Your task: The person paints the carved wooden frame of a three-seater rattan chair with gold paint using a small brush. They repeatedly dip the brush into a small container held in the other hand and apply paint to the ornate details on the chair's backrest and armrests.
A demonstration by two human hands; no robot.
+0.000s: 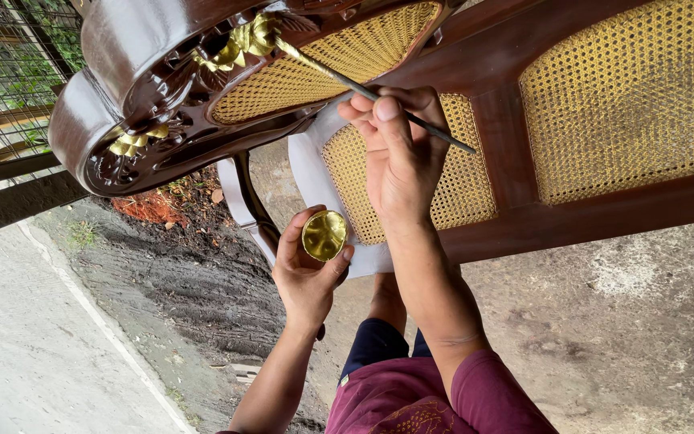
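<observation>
My right hand [399, 153] pinches a thin paintbrush [339, 76]. The brush tip rests on a gold-painted leaf carving [246, 38] on a glossy dark brown wooden furniture frame [122, 40]. Lower down, my left hand [307, 269] holds a small round cup of gold paint [324, 235], about a hand's width below the right hand. A second gold-painted carving [130, 143] sits on the curved end of the frame at the left.
Woven yellow cane panels [628, 96] fill the frame, and one [459, 185] lies behind my right hand. A white-primed part [307, 173] shows beside it. Dirt and concrete ground [604, 321] lie around, with a wire fence [6, 72] at the top left.
</observation>
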